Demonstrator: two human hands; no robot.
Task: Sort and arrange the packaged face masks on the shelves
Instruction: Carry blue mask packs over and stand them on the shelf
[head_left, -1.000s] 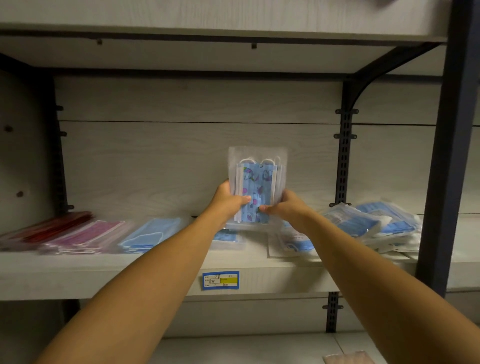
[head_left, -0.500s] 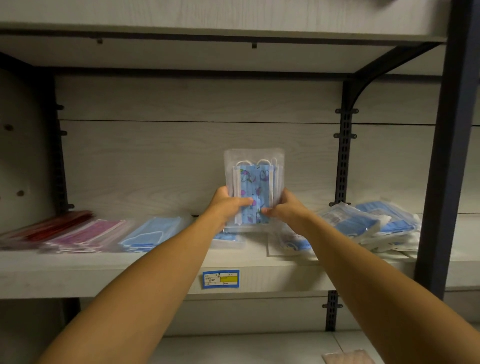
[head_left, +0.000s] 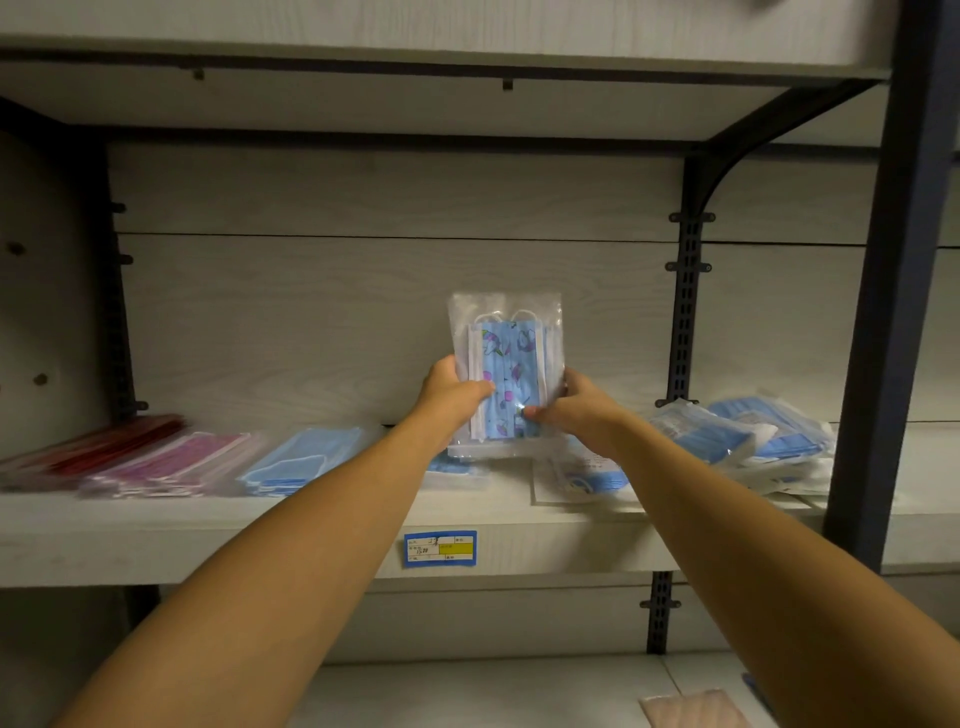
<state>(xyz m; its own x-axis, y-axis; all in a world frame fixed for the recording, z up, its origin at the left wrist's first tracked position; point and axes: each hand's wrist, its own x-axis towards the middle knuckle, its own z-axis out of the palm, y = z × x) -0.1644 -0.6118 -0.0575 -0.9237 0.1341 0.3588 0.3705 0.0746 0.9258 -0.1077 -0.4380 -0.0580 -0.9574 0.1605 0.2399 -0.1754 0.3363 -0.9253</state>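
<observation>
Mask pack (head_left: 506, 364): clear bag, blue printed masks inside, white ear loops at top; held upright above the shelf (head_left: 332, 525), in front of the back panel (head_left: 363, 312), lower edge just over a flat pack beneath. Left hand (head_left: 449, 389): fingers curled round the pack's left edge, thumb across its front. Right hand (head_left: 574, 408): fingers pinching the lower right edge; two-sided hold judged a means of keeping the limp bag square while lining it up for setting down. Sorted row, left of shelf: red packs (head_left: 104, 447), pink packs (head_left: 166, 462), blue packs (head_left: 304, 460), each lying flat side by side, seemingly grouped by colour. Loose heap (head_left: 748, 441), right of shelf: blue packs overlapping at odd angles, judged not yet sorted; single pack (head_left: 587, 475) flat just under the right wrist. Price tag (head_left: 440, 548): blue and yellow, stuck on shelf front edge. Surroundings: pale wood-grain boards, dark slotted uprights (head_left: 685, 312), bracket under upper shelf (head_left: 415, 31), lower shelf (head_left: 493, 691) below; dim light.
</observation>
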